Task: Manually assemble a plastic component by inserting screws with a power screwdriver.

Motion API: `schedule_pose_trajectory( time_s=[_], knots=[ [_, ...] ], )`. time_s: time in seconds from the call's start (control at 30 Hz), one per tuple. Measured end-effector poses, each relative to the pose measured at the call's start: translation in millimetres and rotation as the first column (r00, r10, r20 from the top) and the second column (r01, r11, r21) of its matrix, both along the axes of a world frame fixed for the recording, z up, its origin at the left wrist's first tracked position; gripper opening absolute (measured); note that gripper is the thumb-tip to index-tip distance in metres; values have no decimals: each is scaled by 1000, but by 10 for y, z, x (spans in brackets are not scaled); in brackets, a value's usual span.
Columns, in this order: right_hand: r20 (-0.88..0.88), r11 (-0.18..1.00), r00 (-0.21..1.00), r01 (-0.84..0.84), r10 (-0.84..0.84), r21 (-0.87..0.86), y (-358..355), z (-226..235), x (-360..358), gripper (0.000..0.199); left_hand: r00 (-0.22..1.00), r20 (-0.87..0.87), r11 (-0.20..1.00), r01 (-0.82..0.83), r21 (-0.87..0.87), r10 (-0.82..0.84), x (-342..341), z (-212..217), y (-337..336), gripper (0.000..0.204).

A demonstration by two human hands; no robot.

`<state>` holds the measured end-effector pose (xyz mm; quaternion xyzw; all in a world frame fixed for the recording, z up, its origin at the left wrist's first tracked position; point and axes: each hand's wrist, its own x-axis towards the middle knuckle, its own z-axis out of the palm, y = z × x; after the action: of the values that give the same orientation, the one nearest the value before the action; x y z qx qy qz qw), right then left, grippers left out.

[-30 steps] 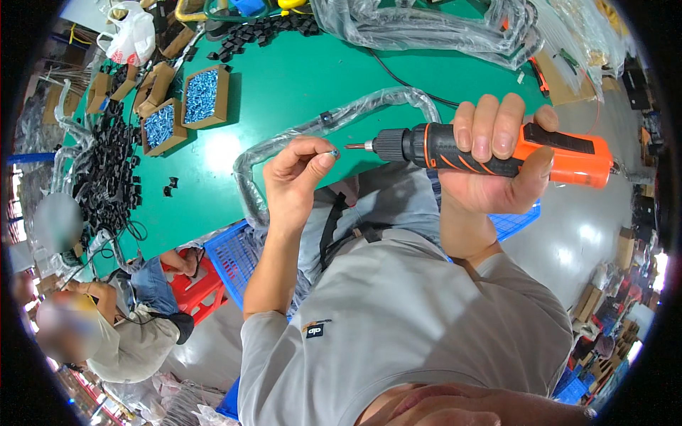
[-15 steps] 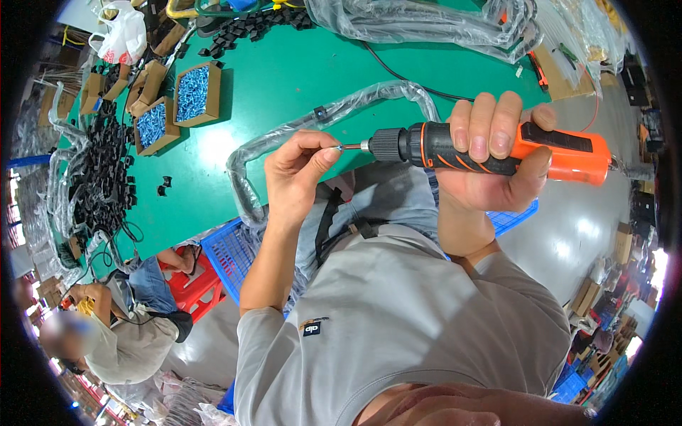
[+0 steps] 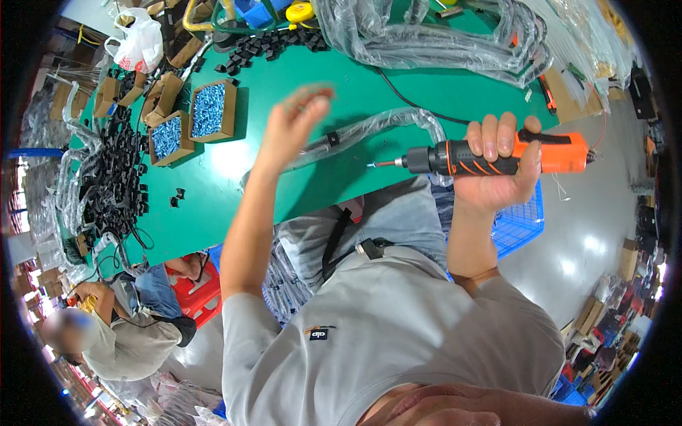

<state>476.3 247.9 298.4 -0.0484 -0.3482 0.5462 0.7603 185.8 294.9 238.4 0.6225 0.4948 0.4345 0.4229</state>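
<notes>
Electric screwdriver (image 3: pixel 465 157): right hand (image 3: pixel 494 190) grips it, near right, bit leftward!
Left hand (image 3: pixel 297 121): half-curled, blurred; can't tell if empty.
Wrapped tube (image 3: pixel 355 132): left forearm (image 3: pixel 252 227) blocks part.
Screw boxes (image 3: pixel 229 112): left, beside black clips (image 3: pixel 114 170).

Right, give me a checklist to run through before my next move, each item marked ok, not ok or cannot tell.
1. Orange-and-black power screwdriver gripped in the right hand: ok.
2. Small blue metal screw at the tip of the thin metal bit: ok.
3. Screw fully seated on the bit: cannot tell, too small to see.
4. Left hand apart from the bit: ok.
5. Left hand empty: cannot tell, its fingers are blurred.
6. Grey tube wrapped in transparent plastic fully in sight: not ok, the left forearm hides part of it.
</notes>
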Motion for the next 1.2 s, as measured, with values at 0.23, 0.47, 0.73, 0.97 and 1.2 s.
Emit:
schedule_pose_trajectory(
  time_s=[0.23, 0.47, 0.73, 0.97, 1.2],
  knots=[
    [11, 999, 1000, 11, -10, -40, -78, -17, 55, 29, 398, -590, 689, -587, 425, 703, -566, -630, 1301, 40],
    [71, 998, 996, -47, 50, -39, -77, -26, -30, 30, 532, -631, 795, -555, 244, 565, -668, -463, 1148, 31],
    [215, 935, 922, -346, 323, 77, -256, 104, -470, 37, 804, 251, 842, -524, -132, 539, -819, 48, -833, 43],
    [375, 812, 790, -566, 486, 140, -395, 169, -1014, 36, 385, 200, 425, -875, -232, 901, -492, -356, -2375, 37],
    [557, 754, 658, -652, 506, 85, -675, 206, -1449, 35, 304, 45, 307, -950, -56, 952, -89, -757, -2609, 35]
  ],
)
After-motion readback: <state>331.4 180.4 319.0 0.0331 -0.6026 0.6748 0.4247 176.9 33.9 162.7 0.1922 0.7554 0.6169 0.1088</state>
